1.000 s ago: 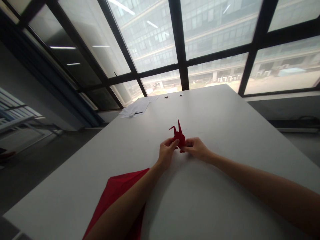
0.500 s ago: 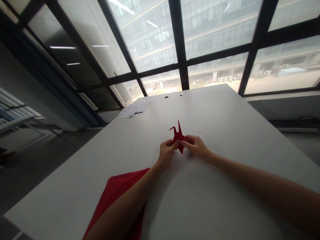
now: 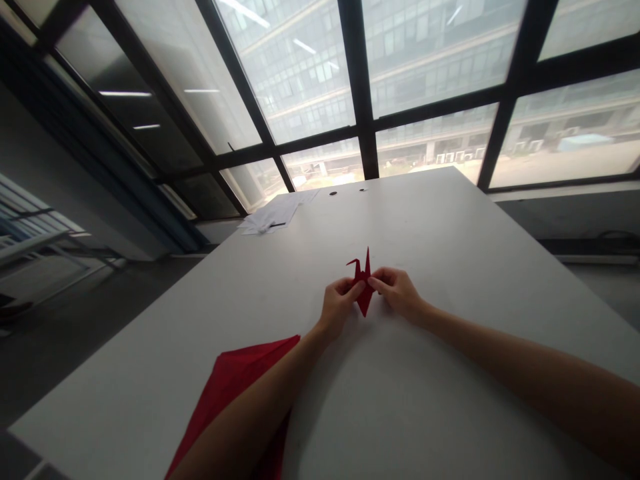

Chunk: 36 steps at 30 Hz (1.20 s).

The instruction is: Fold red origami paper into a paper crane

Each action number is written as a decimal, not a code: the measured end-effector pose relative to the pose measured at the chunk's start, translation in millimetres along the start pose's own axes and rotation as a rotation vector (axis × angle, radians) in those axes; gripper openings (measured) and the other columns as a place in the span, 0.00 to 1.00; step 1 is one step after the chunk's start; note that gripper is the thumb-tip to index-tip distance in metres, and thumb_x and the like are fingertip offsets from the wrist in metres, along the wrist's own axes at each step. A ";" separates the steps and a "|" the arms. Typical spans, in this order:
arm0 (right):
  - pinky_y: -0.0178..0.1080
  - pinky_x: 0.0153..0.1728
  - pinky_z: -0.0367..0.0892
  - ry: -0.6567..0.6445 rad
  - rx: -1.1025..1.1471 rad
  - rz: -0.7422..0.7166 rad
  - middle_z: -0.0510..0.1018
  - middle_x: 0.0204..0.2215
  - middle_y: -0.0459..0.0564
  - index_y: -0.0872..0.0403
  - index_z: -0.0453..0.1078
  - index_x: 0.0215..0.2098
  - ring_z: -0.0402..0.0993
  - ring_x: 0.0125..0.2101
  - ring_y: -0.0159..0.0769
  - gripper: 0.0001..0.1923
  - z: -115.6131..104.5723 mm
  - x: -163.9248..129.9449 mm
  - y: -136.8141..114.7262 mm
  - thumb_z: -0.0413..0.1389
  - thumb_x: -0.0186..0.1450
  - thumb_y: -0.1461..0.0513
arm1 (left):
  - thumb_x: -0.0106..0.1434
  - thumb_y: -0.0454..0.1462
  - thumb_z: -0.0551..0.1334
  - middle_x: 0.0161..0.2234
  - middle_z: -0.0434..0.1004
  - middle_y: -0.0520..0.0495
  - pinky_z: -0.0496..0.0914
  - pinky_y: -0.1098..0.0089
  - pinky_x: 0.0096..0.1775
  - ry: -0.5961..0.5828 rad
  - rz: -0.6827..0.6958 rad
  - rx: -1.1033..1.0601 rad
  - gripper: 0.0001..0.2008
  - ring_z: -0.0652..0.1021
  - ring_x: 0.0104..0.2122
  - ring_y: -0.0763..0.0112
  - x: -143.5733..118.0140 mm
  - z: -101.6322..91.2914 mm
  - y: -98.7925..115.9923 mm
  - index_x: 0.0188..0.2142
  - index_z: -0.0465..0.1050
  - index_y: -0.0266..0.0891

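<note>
1. A small red folded paper figure (image 3: pixel 364 288), crane-like in shape, sits between both hands above the middle of the white table (image 3: pixel 450 227).
2. The left hand (image 3: pixel 337 307) comes in from the lower left, and its fingers (image 3: pixel 356 289) are pinched closed on the left side of the paper figure.
3. The right hand (image 3: pixel 400 293) comes in from the right, and its fingers (image 3: pixel 376 283) are pinched closed on the figure's right side, almost meeting those of the left hand.
4. Two thin points of the figure stand up above the fingers: one straight and upright, the other bent over toward the left. A pointed tip hangs down below the pinch.
5. Whether that lower tip touches the table or hangs just over it is hard to tell from this angle; it looks very close to the surface.
6. A larger red sheet of paper (image 3: pixel 235 393) lies flat on the near left part of the table, partly under the left forearm and reaching to the table's near edge.
7. A loose stack of white papers (image 3: pixel 273 215) lies at the far left corner of the table, well apart from the hands.
8. Two small dark round spots (image 3: pixel 333 194) sit near the far edge of the table, beside the white papers.
9. Beyond the table, large windows with dark frames (image 3: pixel 357 100) fill the background.
</note>
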State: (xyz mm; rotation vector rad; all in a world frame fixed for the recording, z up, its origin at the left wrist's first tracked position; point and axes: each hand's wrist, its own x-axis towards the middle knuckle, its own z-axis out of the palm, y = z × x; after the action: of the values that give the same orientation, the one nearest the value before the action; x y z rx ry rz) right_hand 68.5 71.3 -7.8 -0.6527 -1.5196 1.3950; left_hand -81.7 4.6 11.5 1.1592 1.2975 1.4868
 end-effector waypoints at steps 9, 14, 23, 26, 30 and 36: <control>0.37 0.30 0.65 0.017 0.019 0.020 0.79 0.29 0.49 0.55 0.75 0.34 0.71 0.28 0.34 0.11 0.1 0.6 -4.1 0.61 0.59 0.55 | 0.58 0.50 0.68 0.26 0.77 0.47 0.65 0.71 0.30 -0.015 0.020 0.075 0.19 0.72 0.25 0.73 0.9 -1.4 -1.1 0.31 0.80 0.33; 0.37 0.31 0.65 0.096 0.043 -0.026 0.78 0.26 0.47 0.55 0.76 0.30 0.70 0.27 0.33 0.11 -2.2 1.7 -7.5 0.62 0.58 0.55 | 0.64 0.50 0.63 0.37 0.79 0.43 0.68 0.71 0.33 -0.041 0.043 0.055 0.20 0.75 0.33 0.68 3.2 -3.6 -3.4 0.43 0.78 0.36; 0.37 0.32 0.67 0.220 -0.001 -0.187 0.77 0.31 0.48 0.53 0.77 0.31 0.71 0.32 0.35 0.09 -8.8 6.1 -3.8 0.64 0.59 0.55 | 0.59 0.38 0.70 0.50 0.74 0.42 0.71 0.62 0.49 -0.040 0.132 -0.016 0.32 0.76 0.47 0.62 8.1 -8.7 -12.3 0.61 0.61 0.46; 0.35 0.29 0.66 0.187 -0.096 -0.212 0.76 0.33 0.48 0.53 0.77 0.31 0.71 0.31 0.34 0.08 -8.4 5.2 -1.5 0.63 0.60 0.56 | 0.58 0.38 0.71 0.49 0.76 0.41 0.69 0.59 0.52 -0.111 0.147 -0.073 0.35 0.76 0.51 0.59 7.4 -7.7 -9.8 0.62 0.59 0.45; 0.35 0.29 0.64 0.189 -0.187 -0.226 0.77 0.33 0.49 0.53 0.78 0.31 0.71 0.30 0.33 0.08 -8.5 5.2 0.3 0.62 0.60 0.57 | 0.58 0.33 0.68 0.50 0.75 0.41 0.70 0.60 0.51 -0.078 0.154 -0.074 0.32 0.76 0.50 0.60 8.7 -7.8 -11.2 0.61 0.61 0.43; 0.36 0.30 0.65 0.265 -0.274 -0.175 0.80 0.32 0.50 0.54 0.80 0.34 0.73 0.31 0.35 0.11 -20.3 9.2 -7.9 0.61 0.60 0.55 | 0.53 0.25 0.57 0.48 0.71 0.42 0.73 0.66 0.42 0.227 0.105 -0.053 0.28 0.76 0.45 0.66 11.6 -7.5 -17.8 0.54 0.66 0.41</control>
State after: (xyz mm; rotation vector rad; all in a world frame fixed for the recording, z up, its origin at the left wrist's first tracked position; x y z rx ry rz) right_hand 84.2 86.9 0.6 -0.8160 -1.5244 0.9367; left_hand -91.4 16.3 -5.1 1.0620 1.3555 1.7600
